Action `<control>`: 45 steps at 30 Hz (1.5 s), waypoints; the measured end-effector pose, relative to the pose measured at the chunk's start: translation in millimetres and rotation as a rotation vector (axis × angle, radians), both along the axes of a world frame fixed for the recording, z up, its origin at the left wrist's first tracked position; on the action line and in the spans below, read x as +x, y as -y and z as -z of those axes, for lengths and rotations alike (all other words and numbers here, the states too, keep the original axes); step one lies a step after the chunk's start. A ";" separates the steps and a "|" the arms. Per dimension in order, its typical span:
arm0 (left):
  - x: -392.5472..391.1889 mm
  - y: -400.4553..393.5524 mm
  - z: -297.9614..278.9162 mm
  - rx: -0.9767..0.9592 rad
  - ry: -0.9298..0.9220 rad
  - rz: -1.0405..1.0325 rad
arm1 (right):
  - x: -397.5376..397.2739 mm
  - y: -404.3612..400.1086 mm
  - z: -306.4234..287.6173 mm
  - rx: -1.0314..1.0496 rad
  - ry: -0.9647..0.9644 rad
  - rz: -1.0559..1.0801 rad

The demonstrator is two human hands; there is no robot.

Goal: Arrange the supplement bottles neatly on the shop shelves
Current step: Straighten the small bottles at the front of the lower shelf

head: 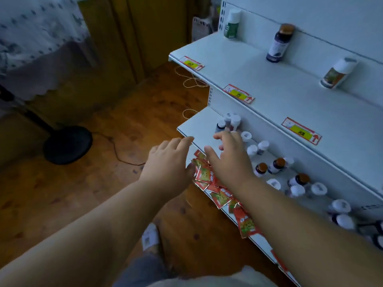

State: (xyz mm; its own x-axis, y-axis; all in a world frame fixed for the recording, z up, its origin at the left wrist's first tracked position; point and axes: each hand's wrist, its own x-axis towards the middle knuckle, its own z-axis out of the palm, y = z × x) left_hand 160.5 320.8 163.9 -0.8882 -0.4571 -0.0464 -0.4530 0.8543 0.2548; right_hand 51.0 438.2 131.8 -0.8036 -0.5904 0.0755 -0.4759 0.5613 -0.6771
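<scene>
Three bottles stand along the back of the white upper shelf (238,65): a white-and-green bottle (232,24), a dark bottle with a brown cap (278,43) and a white bottle with a green label (337,72). The lower shelf (199,127) holds several supplement bottles with white caps (251,150) or brown caps (276,164), loosely scattered. My left hand (167,162) hovers open over the lower shelf's front edge. My right hand (228,156) reaches with relaxed fingers over the shelf toward a small cluster of bottles (230,121), holding nothing.
Red and green sachets (219,189) lie piled along the lower shelf's front edge under my hands. Price tags (238,93) sit on the upper shelf's edge. A fan base (66,143) with a cord stands on the wooden floor to the left.
</scene>
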 end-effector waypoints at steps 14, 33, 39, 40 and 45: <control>-155.5 198.0 64.6 -0.014 0.077 0.417 | -76.4 166.9 76.4 0.081 0.100 0.547; -345.1 277.5 368.7 0.288 -0.077 0.646 | -226.0 244.5 359.0 0.026 0.080 0.946; -390.5 238.7 409.5 0.376 -0.181 0.745 | -293.4 206.4 395.4 -0.005 0.003 0.968; -398.3 237.3 412.4 0.395 -0.205 0.745 | -303.2 206.0 399.2 -0.015 -0.007 0.965; -413.0 248.5 432.5 0.395 -0.164 0.761 | -313.7 214.7 419.1 -0.104 -0.104 0.946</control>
